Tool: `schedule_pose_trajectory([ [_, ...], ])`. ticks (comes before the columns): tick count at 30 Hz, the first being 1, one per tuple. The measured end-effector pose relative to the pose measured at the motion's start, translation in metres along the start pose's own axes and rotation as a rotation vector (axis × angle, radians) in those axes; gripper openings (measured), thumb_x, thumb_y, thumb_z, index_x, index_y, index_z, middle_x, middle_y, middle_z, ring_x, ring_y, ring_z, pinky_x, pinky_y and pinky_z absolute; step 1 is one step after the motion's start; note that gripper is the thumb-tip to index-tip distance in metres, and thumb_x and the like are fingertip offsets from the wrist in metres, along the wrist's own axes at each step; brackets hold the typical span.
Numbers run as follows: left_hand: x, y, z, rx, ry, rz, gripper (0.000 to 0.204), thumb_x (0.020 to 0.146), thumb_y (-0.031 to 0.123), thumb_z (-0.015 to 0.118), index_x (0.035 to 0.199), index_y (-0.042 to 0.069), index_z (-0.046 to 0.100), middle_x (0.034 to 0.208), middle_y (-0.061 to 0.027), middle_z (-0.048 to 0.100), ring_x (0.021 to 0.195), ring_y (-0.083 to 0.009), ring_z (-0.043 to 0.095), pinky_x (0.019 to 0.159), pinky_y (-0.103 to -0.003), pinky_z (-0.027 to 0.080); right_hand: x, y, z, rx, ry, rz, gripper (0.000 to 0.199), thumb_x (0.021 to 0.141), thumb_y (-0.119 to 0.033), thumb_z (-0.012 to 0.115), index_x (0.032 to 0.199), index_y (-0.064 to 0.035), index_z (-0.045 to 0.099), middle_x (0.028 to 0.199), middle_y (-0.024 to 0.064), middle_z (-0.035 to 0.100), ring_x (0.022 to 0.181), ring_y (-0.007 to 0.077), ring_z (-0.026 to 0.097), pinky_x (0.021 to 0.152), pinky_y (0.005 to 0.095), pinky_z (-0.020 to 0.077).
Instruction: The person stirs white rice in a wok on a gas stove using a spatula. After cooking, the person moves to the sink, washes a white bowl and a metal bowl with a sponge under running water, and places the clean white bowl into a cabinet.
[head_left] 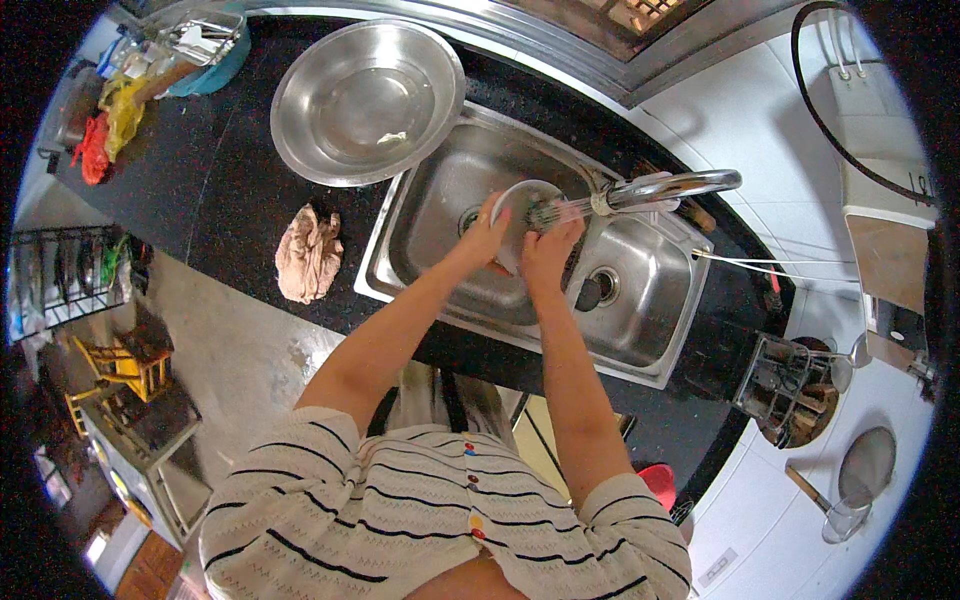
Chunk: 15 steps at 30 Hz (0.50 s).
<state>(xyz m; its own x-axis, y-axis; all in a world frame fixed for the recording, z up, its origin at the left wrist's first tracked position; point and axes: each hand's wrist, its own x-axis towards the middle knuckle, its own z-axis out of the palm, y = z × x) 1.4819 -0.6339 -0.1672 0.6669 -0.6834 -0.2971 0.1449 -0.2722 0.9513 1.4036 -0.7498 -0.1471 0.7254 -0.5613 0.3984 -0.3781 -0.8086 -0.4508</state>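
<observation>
A white bowl [515, 222] is tilted over the left basin of the steel sink [425, 190], under the running water. My left hand [484, 243] grips its left rim, fingers closed around the edge. At the bowl's lower right side, my right hand [550, 252] is closed against it, with its fingertips near the stream. Water falls from the chrome faucet [680, 185] into the bowl. A dark greenish patch shows inside; I cannot tell whether it is a pattern or something lying there. Part of the bowl is hidden behind my right hand.
A wide steel basin [300, 110] stands at the sink's far left. A crumpled pinkish cloth [310, 257] lies on the black counter [235, 200]. Right of the sink stands a wire utensil rack [775, 375]; strainers [866, 465] hang on the wall. A blue tub [222, 70] stands far left.
</observation>
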Motion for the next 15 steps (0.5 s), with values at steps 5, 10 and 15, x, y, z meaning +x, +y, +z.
schedule_pose_trajectory([
  [5, -0.005, 0.023, 0.003, -0.031, 0.048, -0.013, 0.052, 0.099, 0.036, 0.042, 0.145, 0.017, 0.024, 0.130, -0.0189, 0.049, 0.116, -0.0373, 0.052, 0.082, -0.048, 0.052, -0.012, 0.017, 0.047, 0.216, -0.252, 0.290, 0.048, 0.086, -0.010, 0.053, 0.132, -0.0033, 0.044, 0.130, 0.0268, 0.048, 0.120, 0.0433, 0.045, 0.101, 0.0443, 0.0380],
  [10, 0.000, 0.018, -0.004, -0.019, 0.115, -0.139, 0.052, 0.099, 0.041, 0.042, 0.144, 0.020, 0.028, 0.132, -0.0219, 0.050, 0.117, -0.0401, 0.052, 0.091, -0.046, 0.046, -0.012, 0.001, 0.050, 0.696, -0.378, 0.333, 0.041, 0.084, -0.012, 0.060, 0.122, -0.0011, 0.049, 0.127, 0.0217, 0.050, 0.114, 0.0413, 0.049, 0.098, 0.0428, 0.0393],
  [15, 0.005, 0.023, -0.019, 0.034, 0.112, -0.092, 0.049, 0.098, 0.037, 0.045, 0.141, 0.019, 0.032, 0.120, -0.0230, 0.056, 0.102, -0.0358, 0.061, 0.067, -0.042, 0.057, -0.034, 0.031, 0.037, 0.178, -0.555, -0.140, 0.031, 0.078, -0.013, 0.067, 0.107, -0.0060, 0.059, 0.107, 0.0148, 0.055, 0.090, 0.0349, 0.058, 0.079, 0.0395, 0.0467],
])
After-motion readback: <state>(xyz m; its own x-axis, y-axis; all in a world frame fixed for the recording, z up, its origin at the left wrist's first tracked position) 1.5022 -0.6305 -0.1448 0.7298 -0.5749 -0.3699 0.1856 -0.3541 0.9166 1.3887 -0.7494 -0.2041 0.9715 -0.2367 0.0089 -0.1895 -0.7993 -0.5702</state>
